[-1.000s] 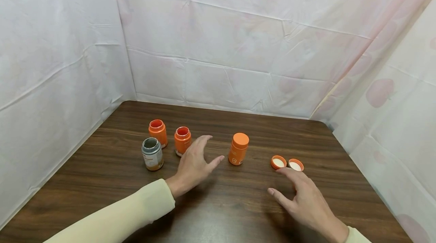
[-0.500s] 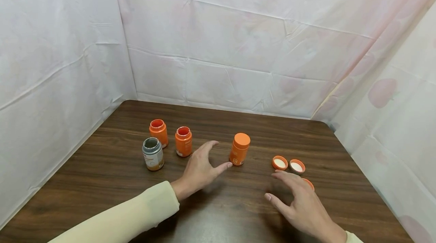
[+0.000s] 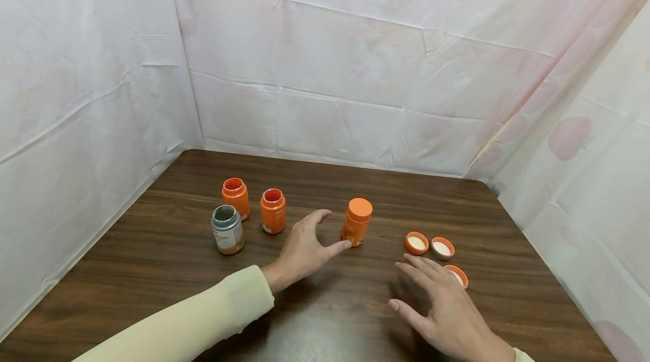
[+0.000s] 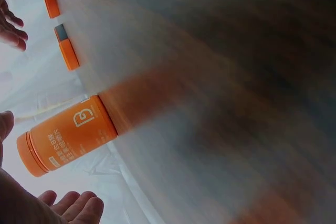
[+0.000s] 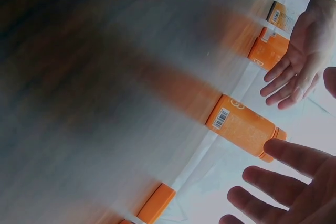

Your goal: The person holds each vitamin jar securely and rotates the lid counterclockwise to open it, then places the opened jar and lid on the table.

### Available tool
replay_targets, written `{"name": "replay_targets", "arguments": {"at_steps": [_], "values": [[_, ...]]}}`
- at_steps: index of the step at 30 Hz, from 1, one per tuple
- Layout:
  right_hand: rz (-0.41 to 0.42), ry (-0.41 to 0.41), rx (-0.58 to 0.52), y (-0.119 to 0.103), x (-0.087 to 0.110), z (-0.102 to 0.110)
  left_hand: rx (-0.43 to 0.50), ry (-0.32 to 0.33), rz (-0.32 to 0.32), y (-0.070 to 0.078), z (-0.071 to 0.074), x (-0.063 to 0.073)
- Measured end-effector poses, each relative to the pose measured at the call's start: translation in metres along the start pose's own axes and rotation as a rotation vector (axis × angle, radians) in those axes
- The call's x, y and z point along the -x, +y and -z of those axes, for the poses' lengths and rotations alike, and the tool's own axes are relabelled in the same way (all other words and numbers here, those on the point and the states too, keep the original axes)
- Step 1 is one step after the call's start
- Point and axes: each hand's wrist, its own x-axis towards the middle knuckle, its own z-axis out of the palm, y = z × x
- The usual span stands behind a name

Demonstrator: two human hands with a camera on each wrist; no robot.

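An orange bottle [image 3: 357, 223] with its orange cap on stands upright mid-table. Just left of it is my left hand [image 3: 303, 248], fingers spread and holding nothing, thumb tip overlapping the bottle's lower edge in the head view. The left wrist view has the same bottle [image 4: 71, 134] between thumb and fingers, apart from them. My right hand [image 3: 446, 307] hovers at the right with loosely extended fingers. Beyond its fingers lie orange caps, hollow side up: one cap [image 3: 416, 243], a second with a grey outside [image 3: 443, 248], and a third [image 3: 457, 275] partly hidden by the hand.
Three uncapped bottles stand at the left: a rear orange one [image 3: 236, 199], another orange one [image 3: 273, 211] closer to my left hand, and a grey one [image 3: 227, 230] in front. Pale sheets [image 3: 325, 57] hang around the dark wooden table [image 3: 325, 328].
My left hand has moved right, away from the open orange bottle and up to the capped one. My right hand has drawn slightly left and nearer, uncovering the third cap.
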Motion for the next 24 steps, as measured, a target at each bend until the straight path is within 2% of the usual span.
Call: {"name": "replay_targets", "arguments": {"at_steps": [12, 24], "values": [[0.035, -0.038, 0.024, -0.005, 0.002, -0.002, 0.116, -0.03, 0.062, 0.002, -0.009, -0.011], [0.046, -0.052, 0.02, -0.009, 0.002, -0.002, 0.117, -0.082, 0.095, 0.001, -0.017, -0.023]]}}
